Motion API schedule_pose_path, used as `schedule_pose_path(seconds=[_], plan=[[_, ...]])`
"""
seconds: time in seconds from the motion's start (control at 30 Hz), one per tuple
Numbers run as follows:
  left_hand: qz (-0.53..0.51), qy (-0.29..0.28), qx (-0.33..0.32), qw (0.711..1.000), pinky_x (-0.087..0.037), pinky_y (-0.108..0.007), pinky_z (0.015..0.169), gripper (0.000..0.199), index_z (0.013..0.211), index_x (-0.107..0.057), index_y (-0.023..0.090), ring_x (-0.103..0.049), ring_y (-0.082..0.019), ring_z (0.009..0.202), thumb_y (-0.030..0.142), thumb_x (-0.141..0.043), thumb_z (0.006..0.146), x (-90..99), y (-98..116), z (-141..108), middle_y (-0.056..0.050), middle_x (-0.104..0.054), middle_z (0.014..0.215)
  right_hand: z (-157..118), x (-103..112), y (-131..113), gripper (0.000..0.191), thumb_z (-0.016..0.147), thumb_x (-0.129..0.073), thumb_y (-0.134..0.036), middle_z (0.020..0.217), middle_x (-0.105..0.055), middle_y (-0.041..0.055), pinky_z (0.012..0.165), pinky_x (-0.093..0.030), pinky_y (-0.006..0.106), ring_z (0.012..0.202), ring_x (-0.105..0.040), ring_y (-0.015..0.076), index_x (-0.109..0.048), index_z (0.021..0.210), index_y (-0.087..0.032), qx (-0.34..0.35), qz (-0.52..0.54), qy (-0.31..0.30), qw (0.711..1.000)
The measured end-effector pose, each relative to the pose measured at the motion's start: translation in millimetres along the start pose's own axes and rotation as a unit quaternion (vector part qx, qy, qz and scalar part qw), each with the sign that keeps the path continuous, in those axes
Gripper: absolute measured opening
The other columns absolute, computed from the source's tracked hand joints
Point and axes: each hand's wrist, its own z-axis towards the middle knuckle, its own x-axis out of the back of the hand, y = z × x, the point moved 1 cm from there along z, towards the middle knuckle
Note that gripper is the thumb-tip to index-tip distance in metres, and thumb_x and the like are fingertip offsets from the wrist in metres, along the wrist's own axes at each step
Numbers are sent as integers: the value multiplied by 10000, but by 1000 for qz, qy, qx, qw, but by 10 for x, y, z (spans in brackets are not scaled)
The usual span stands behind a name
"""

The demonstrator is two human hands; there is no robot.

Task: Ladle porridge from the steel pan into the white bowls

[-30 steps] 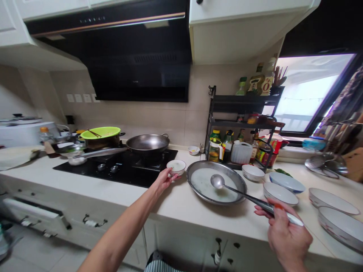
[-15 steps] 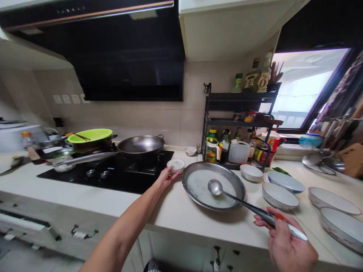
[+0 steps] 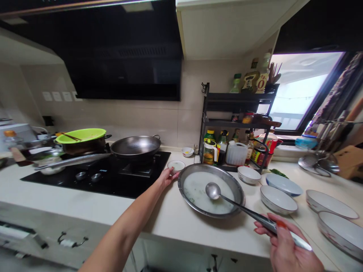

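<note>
My left hand point(image 3: 168, 178) is closed on the near edge of a small white bowl point(image 3: 176, 165) with pale liquid in it, left of a wide steel basin point(image 3: 239, 186). Whitish liquid point(image 3: 195, 187) with dark green bits fills much of the basin. In my right hand point(image 3: 292, 243) is the handle of a long steel ladle point(image 3: 213, 190). Its round head is over the middle of the basin, bottom side up; whether it touches the liquid I cannot tell.
A wok point(image 3: 136, 145) sits on the black cooktop point(image 3: 113, 175), beside a pot carrying a green basin point(image 3: 82, 136). Several bowls stand at the right, among them a white one point(image 3: 278, 199). Behind is a black rack point(image 3: 241, 124) of bottles.
The camera view has turned slightly, and the cooktop items appear further left. Both hands keep their holds on the bowl and the ladle, which have hardly moved relative to the basin.
</note>
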Motion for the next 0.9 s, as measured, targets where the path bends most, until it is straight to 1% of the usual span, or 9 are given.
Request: schedule_pose_path(seconds=[0.13,0.27,0.47,0.63,0.77,0.9], plan=[[17,39,4,999,-619,-274,514,339,1187,-543,119,-700,-172,607,108,-660,869,-34,-14,64,-106,-662,899,0,-18,-6,483,702,-698,-581,680,-712,108,511,-566,311,523,-673,223,-632,881,-137,-5,9,7,1000],[27,45,0,999,-624,-261,541,290,1126,-573,128,-695,-150,595,78,-667,856,-53,-13,93,-83,-662,875,-2,-39,-9,464,709,-696,-569,686,-710,104,510,-565,312,516,-670,220,-630,874,-140,0,2,13,1000],[48,34,2,998,-616,-248,522,280,1140,-577,116,-696,-152,597,90,-649,871,-42,19,108,-94,-664,887,-2,-64,32,453,689,-709,-538,664,-706,113,498,-556,305,514,-669,222,-628,869,-130,-23,19,22,999],[50,17,-12,999,-633,-266,576,286,1146,-597,145,-702,-145,639,55,-622,875,-40,37,80,-83,-661,935,-7,-85,64,431,671,-729,-504,706,-708,107,503,-563,304,512,-668,209,-633,852,-125,-33,32,31,998],[46,0,-18,999,-646,-292,654,359,1200,-590,165,-716,-155,707,1,-561,882,-20,40,42,-81,-650,965,-16,-84,95,436,656,-744,-497,710,-707,101,498,-560,288,512,-666,199,-635,856,-126,-41,46,30,998],[42,-8,-19,999,-649,-302,674,435,1260,-563,169,-734,-184,771,-19,-548,868,2,49,21,-82,-630,973,-20,-105,111,438,651,-750,-496,698,-705,96,495,-557,285,512,-666,199,-639,859,-127,-51,56,36,996]])
